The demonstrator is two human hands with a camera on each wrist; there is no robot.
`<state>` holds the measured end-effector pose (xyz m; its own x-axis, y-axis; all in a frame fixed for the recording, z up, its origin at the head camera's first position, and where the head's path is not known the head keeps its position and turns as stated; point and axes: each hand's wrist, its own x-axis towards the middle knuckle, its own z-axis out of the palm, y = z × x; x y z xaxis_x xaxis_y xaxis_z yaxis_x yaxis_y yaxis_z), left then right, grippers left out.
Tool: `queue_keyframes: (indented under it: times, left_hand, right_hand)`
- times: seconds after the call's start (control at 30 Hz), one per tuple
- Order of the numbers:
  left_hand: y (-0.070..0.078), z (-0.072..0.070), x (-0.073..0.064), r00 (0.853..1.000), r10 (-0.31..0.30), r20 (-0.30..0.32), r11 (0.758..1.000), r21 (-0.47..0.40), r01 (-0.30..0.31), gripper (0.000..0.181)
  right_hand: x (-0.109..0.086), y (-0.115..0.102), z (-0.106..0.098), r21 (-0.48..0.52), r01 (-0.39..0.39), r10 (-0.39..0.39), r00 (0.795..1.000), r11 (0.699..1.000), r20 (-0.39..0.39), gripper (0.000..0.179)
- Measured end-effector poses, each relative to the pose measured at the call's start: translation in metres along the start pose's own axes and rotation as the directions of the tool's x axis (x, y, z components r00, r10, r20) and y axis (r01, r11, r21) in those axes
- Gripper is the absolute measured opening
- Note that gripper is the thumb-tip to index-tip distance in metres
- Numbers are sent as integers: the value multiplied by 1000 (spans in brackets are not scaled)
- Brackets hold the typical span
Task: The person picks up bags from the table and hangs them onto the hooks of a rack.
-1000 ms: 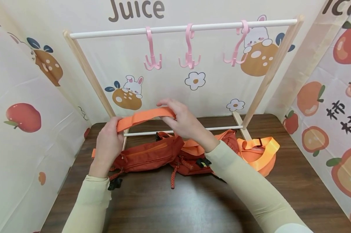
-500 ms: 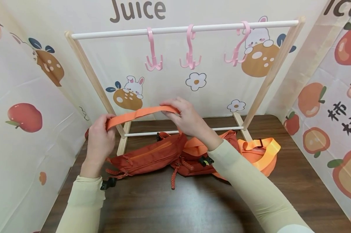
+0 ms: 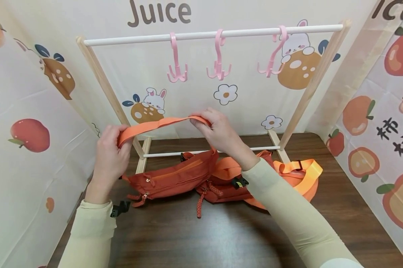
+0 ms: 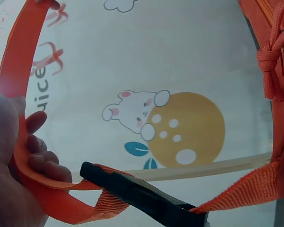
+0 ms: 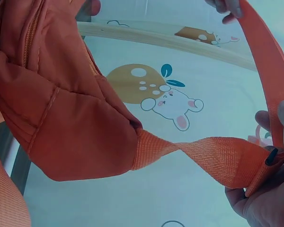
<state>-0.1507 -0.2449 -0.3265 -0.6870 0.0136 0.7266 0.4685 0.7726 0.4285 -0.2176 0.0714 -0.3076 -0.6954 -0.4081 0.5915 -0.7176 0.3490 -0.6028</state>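
Both hands hold up the orange webbing strap (image 3: 142, 128) of a rust-red waist pack (image 3: 178, 174), so it arches between them above the table. My left hand (image 3: 110, 160) grips the strap's left part, thumb on one side and fingers curled round the other. A black buckle (image 4: 142, 194) joins strap and pack close to that hand. On the right side, my right hand (image 3: 219, 132) pinches the strap between thumb and fingers. In the right wrist view, a twisted length of strap (image 5: 217, 156) runs from the pack's end (image 5: 85, 137) to that hand.
A second rust-red waist pack (image 3: 226, 194) lies partly under my right forearm; an orange pack (image 3: 310, 190) with a bright strap lies farther right. Behind stands a wooden rack with a white rail (image 3: 138, 38), bearing three pink hooks (image 3: 177, 70). Printed cloth walls enclose the brown table (image 3: 201, 242).
My left hand has moved left and my right hand slightly right and up, so the strap spans wider. The pack's right end has risen a little.
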Motion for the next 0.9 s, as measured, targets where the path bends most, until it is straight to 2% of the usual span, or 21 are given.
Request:
queue_keyframes:
  times: [0.13, 0.43, 0.7, 0.9]
  left_hand:
    - [6, -1, 9, 1000, 25, -12, 1000, -10, -25, 17]
    - [24, -5, 37, 1000, 21, -16, 999, -33, -22, 32]
    - [40, -6, 65, 999, 30, -26, 998, -45, -31, 34]
    - [48, 1, 86, 999, 39, -28, 997, -59, -40, 33]
  right_hand:
    - [3, 0, -4, -5, 8, -8, 1000, 1000, -24, 19]
    - [14, -4, -15, -19, 17, -18, 997, 1000, -77, 21]
    - [29, -10, -25, -34, 64, -68, 989, 997, -135, 21]
    - [43, -16, -30, -67, 97, -106, 985, 993, -138, 26]
